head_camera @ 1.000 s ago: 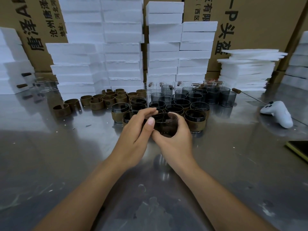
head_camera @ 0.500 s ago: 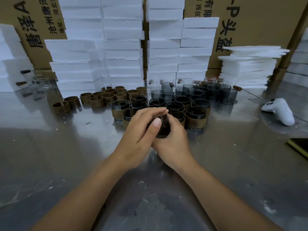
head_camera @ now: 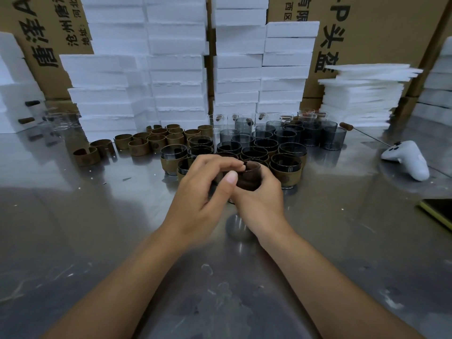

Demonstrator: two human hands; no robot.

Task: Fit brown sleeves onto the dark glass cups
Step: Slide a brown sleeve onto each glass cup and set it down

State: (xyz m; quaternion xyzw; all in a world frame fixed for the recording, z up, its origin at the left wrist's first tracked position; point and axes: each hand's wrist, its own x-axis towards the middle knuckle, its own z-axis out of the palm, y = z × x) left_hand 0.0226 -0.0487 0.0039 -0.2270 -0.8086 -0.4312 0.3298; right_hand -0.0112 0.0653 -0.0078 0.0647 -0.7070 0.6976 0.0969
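Observation:
A dark glass cup [head_camera: 249, 176] with a brown sleeve round it is held above the metal table [head_camera: 97, 228], between both hands. My right hand [head_camera: 260, 201] cups it from below and the right. My left hand [head_camera: 203, 189] curls over its left side, thumb against the sleeve and fingertips on the rim. Just behind stand several sleeved dark cups [head_camera: 288, 167]. Bare dark cups [head_camera: 310, 133] stand further back. Loose brown sleeves [head_camera: 156, 140] lie to the left of them.
White foam blocks [head_camera: 176, 69] are stacked along the back against cardboard boxes [head_camera: 381, 33]. A pile of foam sheets [head_camera: 362, 94] sits at the right. A white controller [head_camera: 408, 159] lies at the right, and a yellow-edged dark object [head_camera: 437, 211] at the right border.
The cup has stayed between both hands. My left fingers have closed further over its rim and left side, and the cup has tilted slightly.

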